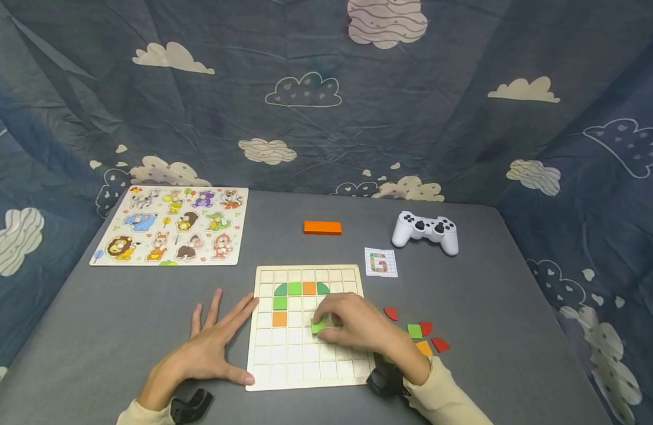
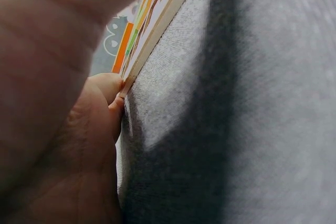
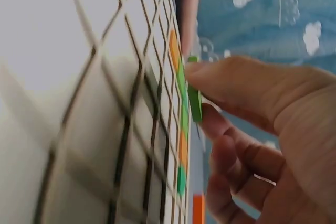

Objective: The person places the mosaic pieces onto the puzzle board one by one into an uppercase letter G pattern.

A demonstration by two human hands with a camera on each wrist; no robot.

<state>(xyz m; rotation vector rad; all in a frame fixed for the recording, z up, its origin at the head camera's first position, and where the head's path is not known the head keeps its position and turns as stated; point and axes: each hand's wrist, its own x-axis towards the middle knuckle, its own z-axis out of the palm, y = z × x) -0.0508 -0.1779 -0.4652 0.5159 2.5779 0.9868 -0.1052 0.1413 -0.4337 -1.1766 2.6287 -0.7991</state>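
Observation:
A pale wooden grid board [image 1: 262, 354] lies flat on the grey table. Green and orange squares, with dark green rounded pieces at two corners, sit in its upper cells. My right hand [image 1: 358, 324] pinches a green square tile [image 1: 318, 326] between thumb and fingers over the board's middle. In the right wrist view the green tile [image 3: 194, 90] is held on edge, above the grid. My left hand [image 1: 212, 345] spreads its fingers along the board's left side, with the thumb at the lower left corner and the index fingertip at the left edge.
Loose red quarter pieces [image 1: 440, 345], a green square [image 1: 414, 331] and an orange one [image 1: 424, 348] lie right of the board. A small pattern card [image 1: 381, 262], a white game controller [image 1: 425, 231], an orange block [image 1: 322, 228] and an animal puzzle board [image 1: 169, 227] stand behind.

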